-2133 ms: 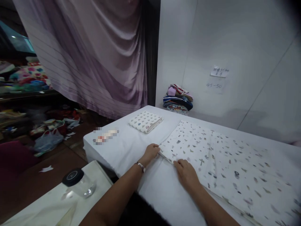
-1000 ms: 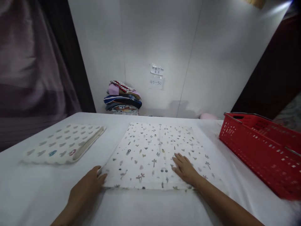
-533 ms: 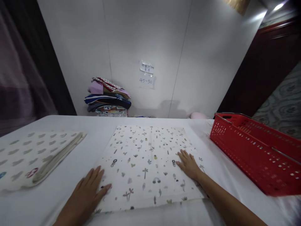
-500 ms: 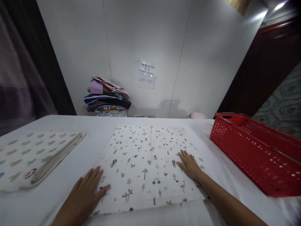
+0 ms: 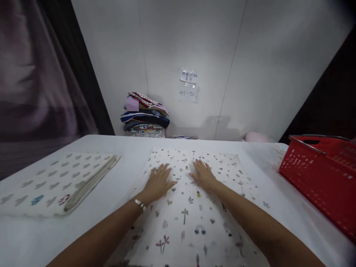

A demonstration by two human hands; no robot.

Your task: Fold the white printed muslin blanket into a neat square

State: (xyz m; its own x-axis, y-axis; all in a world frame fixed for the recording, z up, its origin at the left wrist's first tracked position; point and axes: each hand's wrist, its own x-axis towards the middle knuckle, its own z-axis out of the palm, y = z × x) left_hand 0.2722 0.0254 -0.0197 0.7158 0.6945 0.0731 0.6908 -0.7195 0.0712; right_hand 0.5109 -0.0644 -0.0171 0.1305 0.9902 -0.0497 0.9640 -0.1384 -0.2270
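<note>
the printed cloth (image 5: 191, 215) is spread flat on the white table (image 5: 130, 159); it is touched by the left hand (image 5: 157, 184) and right hand (image 5: 204, 176), both splayed, nothing gripped; creases could be dragged into it by uneven pressure

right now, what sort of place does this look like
Likely a textile workroom: a printed cloth spread on a white table, a stack of fabrics beyond it, and a "45-50" sheet on the wall.

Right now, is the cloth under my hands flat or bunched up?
Flat: the printed cloth lies without bunching on the white table, left hand and right hand spread over it.
</note>
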